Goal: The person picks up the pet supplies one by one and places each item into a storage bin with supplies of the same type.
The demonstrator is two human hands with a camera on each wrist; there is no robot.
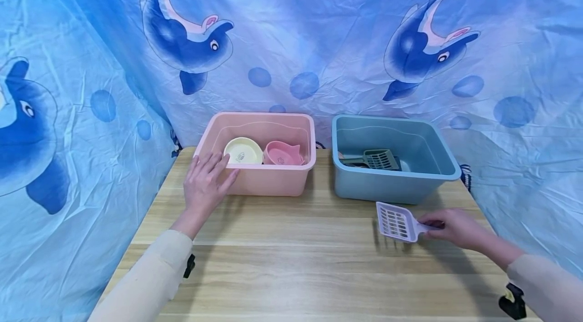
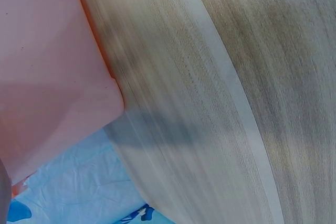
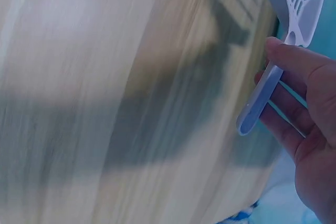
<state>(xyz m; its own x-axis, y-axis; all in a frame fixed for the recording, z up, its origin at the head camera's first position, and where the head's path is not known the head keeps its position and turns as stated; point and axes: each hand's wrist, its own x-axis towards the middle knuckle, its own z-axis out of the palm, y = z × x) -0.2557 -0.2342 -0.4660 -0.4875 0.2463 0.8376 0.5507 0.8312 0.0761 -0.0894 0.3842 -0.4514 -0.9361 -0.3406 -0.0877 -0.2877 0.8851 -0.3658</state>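
My right hand (image 1: 455, 228) pinches the handle of a lavender slotted litter scoop (image 1: 398, 223), held over the table in front of the blue bin. In the right wrist view, the thumb and fingers grip the handle of the scoop (image 3: 260, 98) near its slotted head. My left hand (image 1: 206, 183) rests at the near left rim of the pink bin (image 1: 268, 180), fingers spread and fairly straight. Inside that bin are a cream round bowl (image 1: 243, 151) and a pink cat-eared bowl (image 1: 283, 153), right of the fingertips. The left wrist view shows mainly the bin's side (image 2: 52, 66).
The blue bin (image 1: 387, 188) stands right of the pink one and holds a dark green slotted scoop (image 1: 381, 159) with other partly hidden things. Both stand at the back of a wooden table (image 1: 291, 261). A blue dolphin-print curtain (image 1: 282, 33) hangs behind and along the sides.
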